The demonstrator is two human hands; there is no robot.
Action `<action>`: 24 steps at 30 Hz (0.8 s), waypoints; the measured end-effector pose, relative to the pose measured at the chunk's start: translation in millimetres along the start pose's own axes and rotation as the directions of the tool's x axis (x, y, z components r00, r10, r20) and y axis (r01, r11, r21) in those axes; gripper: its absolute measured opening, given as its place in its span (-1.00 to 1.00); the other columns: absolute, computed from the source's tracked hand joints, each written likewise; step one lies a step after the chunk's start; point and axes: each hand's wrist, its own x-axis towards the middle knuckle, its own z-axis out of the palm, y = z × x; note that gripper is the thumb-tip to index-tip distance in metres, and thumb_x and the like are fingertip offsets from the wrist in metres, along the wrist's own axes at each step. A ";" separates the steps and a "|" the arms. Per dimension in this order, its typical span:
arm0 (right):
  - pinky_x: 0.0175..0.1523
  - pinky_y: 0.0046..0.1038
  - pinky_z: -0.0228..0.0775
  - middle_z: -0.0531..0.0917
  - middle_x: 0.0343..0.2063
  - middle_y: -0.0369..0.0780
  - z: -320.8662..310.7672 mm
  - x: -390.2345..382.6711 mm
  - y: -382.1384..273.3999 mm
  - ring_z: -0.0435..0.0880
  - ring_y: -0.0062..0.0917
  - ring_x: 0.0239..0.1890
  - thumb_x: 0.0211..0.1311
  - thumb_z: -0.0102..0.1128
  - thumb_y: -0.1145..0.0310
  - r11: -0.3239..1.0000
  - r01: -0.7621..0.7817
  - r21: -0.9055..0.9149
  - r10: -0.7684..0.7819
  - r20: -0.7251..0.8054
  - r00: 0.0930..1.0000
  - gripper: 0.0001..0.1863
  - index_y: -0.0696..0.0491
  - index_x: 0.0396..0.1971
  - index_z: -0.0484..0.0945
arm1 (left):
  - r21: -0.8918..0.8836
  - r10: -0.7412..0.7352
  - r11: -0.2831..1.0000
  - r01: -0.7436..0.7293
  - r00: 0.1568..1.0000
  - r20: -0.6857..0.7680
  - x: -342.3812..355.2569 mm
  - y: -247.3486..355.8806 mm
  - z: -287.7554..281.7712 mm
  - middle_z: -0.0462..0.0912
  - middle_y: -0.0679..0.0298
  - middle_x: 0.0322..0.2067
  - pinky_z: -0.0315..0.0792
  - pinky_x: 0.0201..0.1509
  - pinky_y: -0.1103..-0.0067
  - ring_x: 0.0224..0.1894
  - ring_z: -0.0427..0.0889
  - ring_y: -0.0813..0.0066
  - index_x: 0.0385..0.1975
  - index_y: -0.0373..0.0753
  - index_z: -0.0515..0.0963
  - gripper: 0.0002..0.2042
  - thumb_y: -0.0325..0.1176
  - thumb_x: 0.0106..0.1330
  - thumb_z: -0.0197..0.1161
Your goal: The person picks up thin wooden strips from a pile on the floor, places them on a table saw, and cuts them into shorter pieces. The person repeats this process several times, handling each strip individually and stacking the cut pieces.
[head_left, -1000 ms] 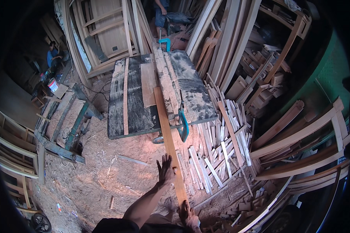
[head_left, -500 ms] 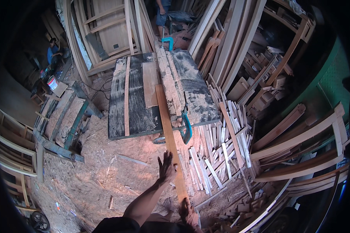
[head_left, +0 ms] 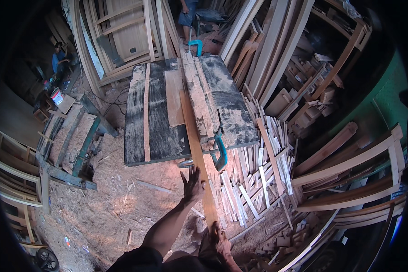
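A long brown wooden board [head_left: 196, 149] runs from near my body onto the black, dust-covered saw table [head_left: 165, 140]. Its far end lies beside the straight wooden strip used as a fence [head_left: 196, 99]. Against the board's left edge rests my left hand [head_left: 193, 187], fingers stretched and spread, thumb at the wood. At the near end, my right hand [head_left: 221, 240] is closed around the board, its fingers partly hidden. A teal clamp [head_left: 220, 152] grips the table's front edge right of the board; another teal clamp [head_left: 196, 45] sits at the far edge.
A flat wooden panel [head_left: 173, 99] and a thin strip [head_left: 147, 113] lie on the table. Offcuts [head_left: 254, 190] are heaped on the right. Wooden frames [head_left: 349, 195] stand further right, and a low bench [head_left: 72, 140] at left. Another person [head_left: 187, 18] stands beyond the table; one sits far left.
The board and both my hands have moved forward, away from me. The board's far end reaches further along the fence.
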 end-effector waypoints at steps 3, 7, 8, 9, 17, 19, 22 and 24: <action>-0.16 0.00 0.47 0.48 -0.11 0.07 -5.4 12.6 -16.7 0.60 0.10 -0.27 0.26 -0.03 0.28 1.000 -0.019 -0.025 0.017 -0.039 0.999 -0.23 -0.34 0.45 -0.10 | 0.015 -0.011 1.000 0.011 1.000 0.000 14.5 -2.0 -7.4 -0.04 -0.11 0.43 -0.54 0.39 -0.19 0.50 -0.13 0.04 0.40 -0.40 -0.03 -0.23 -0.19 0.27 0.13; -0.17 -0.01 0.48 0.47 -0.01 0.07 -16.1 31.8 -40.9 0.59 0.08 -0.26 0.29 0.00 0.15 0.996 -0.073 -0.059 0.071 -0.038 0.997 -0.29 -0.29 0.42 -0.01 | 0.042 -0.025 0.999 0.025 1.000 -0.005 36.3 -6.8 -14.1 0.01 -0.04 0.43 -0.52 0.40 -0.20 0.50 -0.11 0.06 0.38 -0.41 0.04 -0.25 -0.16 0.26 0.17; -0.18 -0.01 0.49 0.47 0.04 0.06 -19.1 36.1 -46.8 0.59 0.07 -0.26 0.30 0.00 0.12 0.994 -0.091 -0.067 0.089 -0.031 0.996 -0.31 -0.27 0.41 0.03 | 0.075 -0.029 0.997 0.029 1.000 0.000 41.4 -8.9 -14.8 0.03 -0.02 0.43 -0.51 0.40 -0.20 0.50 -0.09 0.06 0.37 -0.40 0.07 -0.25 -0.15 0.27 0.18; -0.18 -0.02 0.49 0.44 0.10 0.01 -22.3 41.2 -52.5 0.59 0.05 -0.24 0.30 0.01 0.10 0.995 -0.004 -0.099 -0.004 -0.083 0.997 -0.32 -0.24 0.40 0.05 | 0.062 -0.021 0.998 0.023 0.999 -0.024 46.5 -11.2 -15.3 0.02 -0.02 0.43 -0.50 0.40 -0.20 0.50 -0.10 0.07 0.37 -0.40 0.07 -0.25 -0.15 0.26 0.19; -0.28 0.01 0.53 0.28 0.34 -0.27 -28.9 75.8 -70.8 0.57 -0.03 -0.16 0.28 0.03 0.08 0.971 0.188 -0.149 -0.215 -0.194 0.957 -0.35 -0.12 0.36 0.16 | 0.053 -0.008 0.999 0.010 0.999 -0.031 80.0 -29.6 -13.4 0.00 -0.09 0.42 -0.54 0.39 -0.18 0.50 -0.11 0.06 0.38 -0.41 0.02 -0.23 -0.18 0.26 0.19; -0.30 0.02 0.53 0.37 0.25 -0.14 -27.0 85.6 -70.8 0.59 -0.02 -0.22 0.26 0.06 0.08 0.967 0.207 -0.151 -0.236 -0.213 0.948 -0.33 -0.14 0.36 0.16 | 0.056 -0.006 0.998 0.009 0.999 -0.041 87.9 -34.7 -13.4 0.01 -0.07 0.42 -0.49 0.40 -0.19 0.50 -0.10 0.07 0.37 -0.40 0.06 -0.25 -0.16 0.27 0.18; -0.33 0.02 0.51 0.50 0.03 0.04 -24.9 97.7 -71.5 0.61 0.00 -0.30 0.22 0.11 0.04 0.993 0.113 -0.036 -0.118 -0.207 0.971 -0.28 -0.18 0.38 0.15 | 0.037 -0.017 0.999 0.018 0.999 -0.041 99.1 -41.0 -13.2 0.02 -0.05 0.42 -0.46 0.40 -0.20 0.50 -0.10 0.05 0.37 -0.38 0.07 -0.25 -0.14 0.26 0.18; -0.33 0.02 0.50 0.55 -0.12 0.10 -23.5 105.2 -73.3 0.62 0.02 -0.33 0.20 0.13 -0.01 0.996 0.087 -0.002 -0.085 -0.207 0.975 -0.25 -0.23 0.39 0.14 | 0.028 -0.020 0.999 0.020 0.999 -0.033 106.2 -45.1 -14.0 0.02 -0.06 0.42 -0.45 0.40 -0.20 0.50 -0.09 0.04 0.38 -0.37 0.07 -0.25 -0.13 0.26 0.18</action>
